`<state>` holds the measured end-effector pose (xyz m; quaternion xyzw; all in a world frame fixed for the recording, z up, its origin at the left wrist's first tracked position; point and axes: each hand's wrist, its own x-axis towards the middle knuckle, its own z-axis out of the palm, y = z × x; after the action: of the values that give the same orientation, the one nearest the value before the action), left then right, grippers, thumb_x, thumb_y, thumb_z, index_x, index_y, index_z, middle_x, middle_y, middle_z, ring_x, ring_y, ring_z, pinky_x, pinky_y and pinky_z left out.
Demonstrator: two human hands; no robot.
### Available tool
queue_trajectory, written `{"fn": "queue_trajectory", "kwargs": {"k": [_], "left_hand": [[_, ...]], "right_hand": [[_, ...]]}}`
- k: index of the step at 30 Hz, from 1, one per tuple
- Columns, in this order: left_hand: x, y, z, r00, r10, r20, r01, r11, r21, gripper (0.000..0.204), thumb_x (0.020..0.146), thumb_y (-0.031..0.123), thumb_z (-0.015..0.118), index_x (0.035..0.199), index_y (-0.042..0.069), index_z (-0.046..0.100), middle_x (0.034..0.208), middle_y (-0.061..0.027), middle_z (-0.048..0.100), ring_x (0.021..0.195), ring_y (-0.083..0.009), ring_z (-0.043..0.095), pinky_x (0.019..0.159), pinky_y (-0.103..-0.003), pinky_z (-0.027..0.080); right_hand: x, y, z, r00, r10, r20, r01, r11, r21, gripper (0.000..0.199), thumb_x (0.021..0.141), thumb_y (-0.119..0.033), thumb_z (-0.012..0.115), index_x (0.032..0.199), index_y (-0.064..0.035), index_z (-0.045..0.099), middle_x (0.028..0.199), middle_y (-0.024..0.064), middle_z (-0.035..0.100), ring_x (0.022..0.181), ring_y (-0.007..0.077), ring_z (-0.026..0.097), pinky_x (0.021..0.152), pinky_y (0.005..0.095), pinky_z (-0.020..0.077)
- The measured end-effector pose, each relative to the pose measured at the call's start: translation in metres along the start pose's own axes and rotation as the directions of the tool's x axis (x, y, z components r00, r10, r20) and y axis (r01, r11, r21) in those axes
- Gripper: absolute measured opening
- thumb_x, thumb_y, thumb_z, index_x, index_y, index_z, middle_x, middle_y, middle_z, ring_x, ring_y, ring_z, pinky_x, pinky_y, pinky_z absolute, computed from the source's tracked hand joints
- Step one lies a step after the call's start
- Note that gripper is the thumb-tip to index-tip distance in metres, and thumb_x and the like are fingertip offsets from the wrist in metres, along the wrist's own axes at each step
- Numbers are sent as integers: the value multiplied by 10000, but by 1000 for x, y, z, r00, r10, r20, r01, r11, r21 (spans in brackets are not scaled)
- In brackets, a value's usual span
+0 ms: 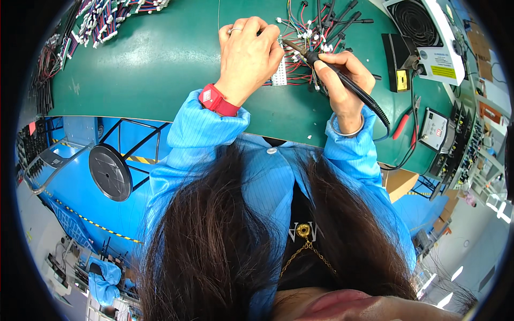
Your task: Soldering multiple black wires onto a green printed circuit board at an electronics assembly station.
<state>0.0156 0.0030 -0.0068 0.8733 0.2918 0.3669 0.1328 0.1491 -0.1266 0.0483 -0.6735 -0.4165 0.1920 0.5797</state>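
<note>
My right hand (348, 80) grips a soldering iron (316, 58) by its dark handle, its tip pointing left toward my left hand. My left hand (249, 56) is closed, back upward, with its fingertips hidden beneath it. A thin strand of solder wire (218, 13) runs from the far edge into that hand. Between the two hands lies a white strip-shaped board (279, 74), partly covered by my left fingers. Red and black wires (300, 75) with small connectors spread out to its right. Whether the iron's tip touches anything is too small to tell.
On the green table (134, 69), bundled cables (110, 24) lie at far left. Red-handled pliers (401, 125), a soldering station (436, 130), a black-and-yellow holder (400, 67) and a fan unit (420, 24) stand at right. A round black stool (111, 171) is below the table's left edge.
</note>
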Motion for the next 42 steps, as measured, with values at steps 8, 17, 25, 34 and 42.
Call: {"fn": "queue_trajectory", "kwargs": {"k": [8, 17, 25, 34, 42], "left_hand": [[1, 1, -2, 999, -14, 41, 14, 1000, 14, 61, 765, 112, 666, 820, 119, 640, 906, -8, 573, 921, -222, 548, 885, -426, 353], [-16, 37, -53, 974, -228, 1, 208, 884, -418, 66, 787, 93, 730, 843, 96, 696, 746, 8, 572, 619, -159, 504, 611, -287, 397], [-28, 63, -64, 994, -107, -15, 78, 808, -583, 104, 771, 43, 762, 864, 74, 725, 656, 4, 545, 493, -128, 431, 443, -255, 350], [-29, 56, -72, 988, -154, 20, 132, 767, -628, 119, 777, 57, 772, 893, 65, 745, 679, -8, 579, 528, -126, 458, 482, -258, 386], [-12, 1, -66, 990, -139, -29, 121, 933, -340, 60, 780, 31, 710, 822, 70, 691, 826, -5, 642, 688, -152, 523, 625, -265, 418]], "right_hand": [[-2, -3, -3, 999, 5, 32, -3, 999, -53, 139, 761, -18, 689, 888, 36, 701, 690, 33, 605, 569, 88, 478, 543, 201, 367], [-10, -24, -10, 970, -243, -5, 240, 962, -130, 125, 795, -45, 683, 909, -2, 711, 776, 59, 575, 646, 133, 460, 596, 248, 372], [-25, -22, -2, 949, -262, 174, 281, 955, -97, 84, 821, -71, 687, 892, -28, 701, 817, 65, 561, 703, 154, 466, 636, 259, 378], [-24, -22, 0, 934, -354, 50, 357, 925, -129, 64, 794, -58, 735, 817, -22, 686, 742, 46, 546, 667, 143, 455, 604, 261, 393], [-32, -29, 0, 996, -66, -63, 65, 998, -14, 29, 826, -14, 641, 834, 8, 658, 772, 50, 598, 638, 107, 470, 600, 224, 390]]}}
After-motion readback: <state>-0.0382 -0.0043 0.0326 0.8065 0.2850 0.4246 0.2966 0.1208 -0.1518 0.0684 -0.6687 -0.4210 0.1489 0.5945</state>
